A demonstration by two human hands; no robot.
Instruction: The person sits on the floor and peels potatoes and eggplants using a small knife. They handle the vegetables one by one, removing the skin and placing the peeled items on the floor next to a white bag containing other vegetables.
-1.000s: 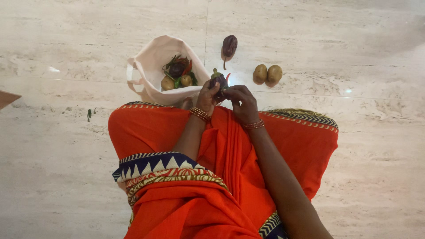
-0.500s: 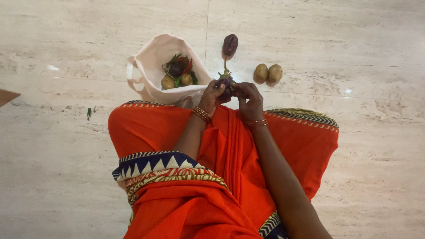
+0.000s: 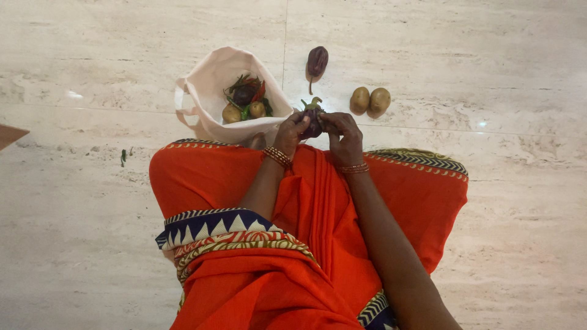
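**Both hands closed on 1 small eggplant above the lap**

From my remote seat I see through the head camera, looking down over an orange garment with a patterned border, spread across a pale marble floor.

The left hand and the right hand meet in front of the knees, just past the edge of the cloth. Between them sits 1 small purple eggplant with a green cap pointing up and away from me. Both hands have their fingers curled in around it, the left from its left side and the right from its right side, so the grip is closed on the vegetable with only its top and cap showing. I cannot tell exactly which fingertips press on it. Each wrist carries bangles.

Just left of the hands, touching the hem of the cloth, stands a white cloth bag with its mouth open. Inside I can make out mixed vegetables: round brownish ones, a dark purple one, green stems and something red.

On the bare floor beyond the hands lies a second eggplant, alone, stem toward me. To its right, 2 potatoes sit touching each other. A small green scrap lies on the floor far to the left.
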